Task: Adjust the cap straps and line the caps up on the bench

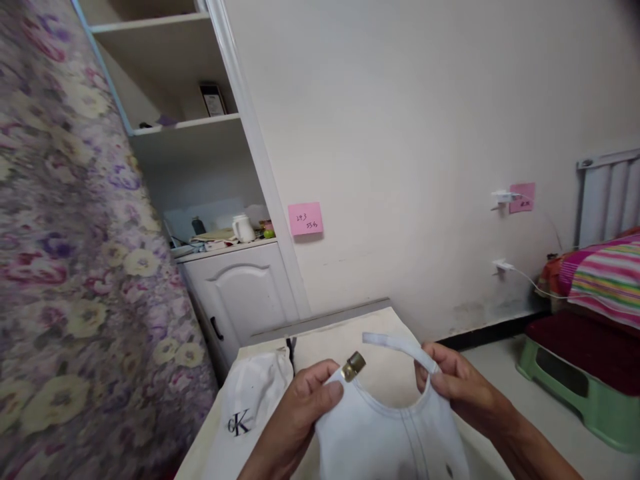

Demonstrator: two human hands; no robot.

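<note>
- Thumb and fingers of the left hand (313,393) were closed on one back corner of a white baseball cap (387,440), just beside its brass-coloured buckle (353,367).
- From the head view I saw the right hand (460,380) pinching the opposite corner, where the fabric strap (395,343) met the cap; both grips were firm, and neither hand was free.
- As I judged it, the hands stood apart so that the arched back opening kept its shape; the strap's loose end pointed toward the buckle without touching it.
- That cap was held over the near part of a cream tabletop (325,340), its crown running off the lower edge of the view, so I could not tell whether it rested on the surface.
- Left of the left hand lay a white fabric article (255,390) with a black CK logo (239,423), perhaps set aside there to leave the hands room; I could not tell exactly what it was.
- Beyond the tabletop, a pink sticky note (306,219) was on the wall, probably at that height to be easily read, near a white cabinet (245,287). Off to the right stood a green stool (595,407) with a dark red top.
</note>
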